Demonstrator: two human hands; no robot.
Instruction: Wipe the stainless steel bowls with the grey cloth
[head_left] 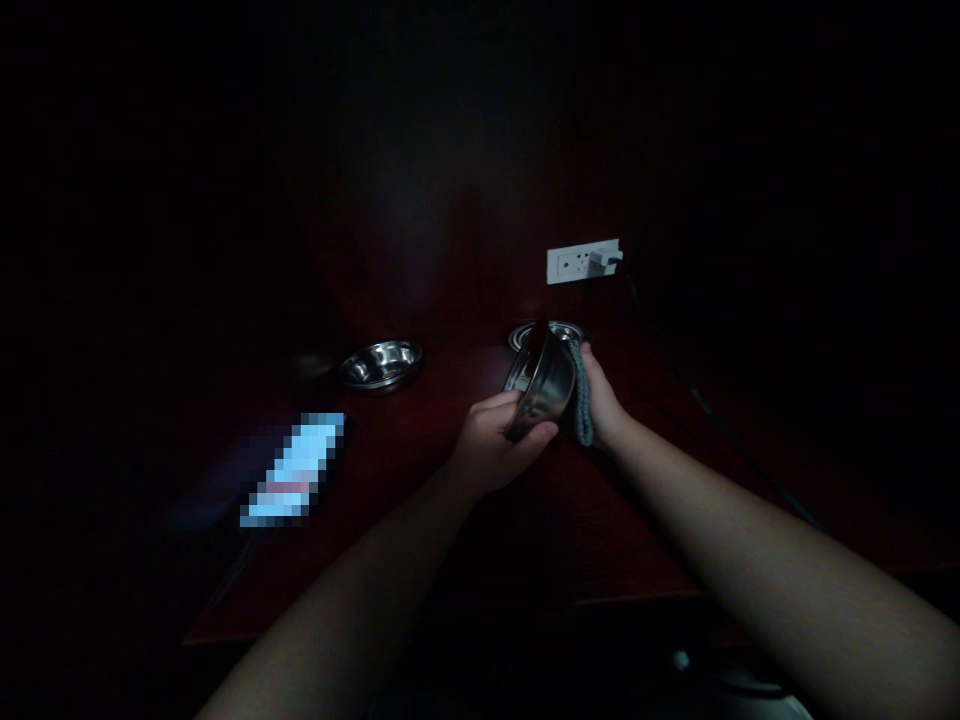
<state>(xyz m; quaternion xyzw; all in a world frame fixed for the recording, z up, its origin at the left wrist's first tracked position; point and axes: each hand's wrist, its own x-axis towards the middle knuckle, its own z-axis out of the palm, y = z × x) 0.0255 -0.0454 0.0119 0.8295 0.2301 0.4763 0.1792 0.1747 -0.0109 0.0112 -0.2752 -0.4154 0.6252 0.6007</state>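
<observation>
My left hand (499,440) grips the rim of a shiny steel bowl (551,385), thumb outside and fingers toward the inside. The bowl is tipped on its side above the table. Against its outer right side my right hand (602,400) presses a grey-green cloth (583,400), closed around it; most of those fingers are hidden behind cloth and bowl. Just behind the held bowl, round steel dishware (521,335) rests on the table, partly covered. To the left, another steel bowl (382,368) sits upright.
A dark red table (420,450) carries everything. At its left lies a glowing, pixelated screen (296,475). A white wall socket (570,263) holds a plug (606,258); its dark cable (701,400) runs down the right side. The surroundings are very dark.
</observation>
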